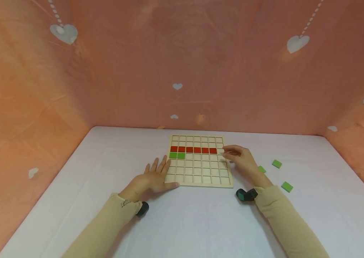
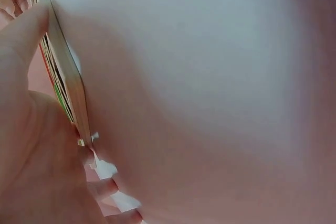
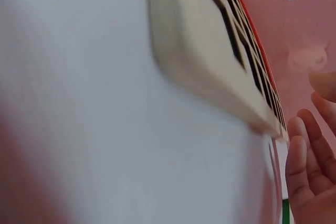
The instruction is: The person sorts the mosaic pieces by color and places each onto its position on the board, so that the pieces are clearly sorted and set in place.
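A square wooden grid board [image 1: 198,185] lies on the table. One row holds several red tiles [image 1: 197,150], and two green tiles [image 1: 177,155] sit in the row nearer me at its left end. My left hand [image 1: 153,181] rests at the board's front left corner, fingers spread, its thumb [image 2: 38,20] against the wooden edge. Over the right border hovers my right hand [image 1: 243,161], thumb and index finger apart beside the right end of the red row. No tile shows between those fingers; the other fingers [image 3: 296,163] are loosely bent in the right wrist view.
Right of the board lie three loose green tiles: one [image 1: 276,163] farther back, another [image 1: 287,186] nearer me, and a third [image 1: 261,169] partly behind the right wrist. A white cloth [image 1: 198,222] covers the table. Pink fabric [image 1: 201,64] with hearts encloses the back and sides.
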The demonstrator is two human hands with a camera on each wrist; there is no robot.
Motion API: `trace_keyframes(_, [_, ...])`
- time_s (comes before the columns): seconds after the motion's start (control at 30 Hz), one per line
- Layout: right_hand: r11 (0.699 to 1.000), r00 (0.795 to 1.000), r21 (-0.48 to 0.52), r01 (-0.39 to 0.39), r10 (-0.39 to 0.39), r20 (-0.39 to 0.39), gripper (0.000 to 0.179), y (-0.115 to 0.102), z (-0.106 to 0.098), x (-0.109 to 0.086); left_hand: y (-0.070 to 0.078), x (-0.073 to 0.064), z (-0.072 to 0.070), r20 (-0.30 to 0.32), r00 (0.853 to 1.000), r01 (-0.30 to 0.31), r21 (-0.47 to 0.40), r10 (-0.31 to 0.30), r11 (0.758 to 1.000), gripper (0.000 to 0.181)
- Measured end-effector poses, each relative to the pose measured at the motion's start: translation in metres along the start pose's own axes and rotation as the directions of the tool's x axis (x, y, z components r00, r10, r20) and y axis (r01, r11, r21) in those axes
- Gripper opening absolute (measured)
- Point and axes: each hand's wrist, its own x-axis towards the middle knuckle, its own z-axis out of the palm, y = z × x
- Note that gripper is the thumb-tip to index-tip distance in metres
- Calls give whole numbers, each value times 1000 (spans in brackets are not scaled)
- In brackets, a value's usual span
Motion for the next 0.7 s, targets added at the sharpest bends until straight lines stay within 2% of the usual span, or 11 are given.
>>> trace_keyframes(0.2, [1000, 1000, -9, 6, -6, -27, 41, 6, -10, -4, 3, -3, -2, 5, 1000, 4, 0, -4, 1000, 94])
trace_keyframes(0.37, [998, 999, -43, -39, 37, -38, 42, 9, -18, -7, 5, -7, -6, 21, 1000, 4, -1, -4, 1000, 93])
trace_keyframes(0.7, [992, 994, -79, -96, 92, -53, 45, 12, -28, -10, 5, -7, -6, -1, 1000, -4, -3, 4, 1000, 93])
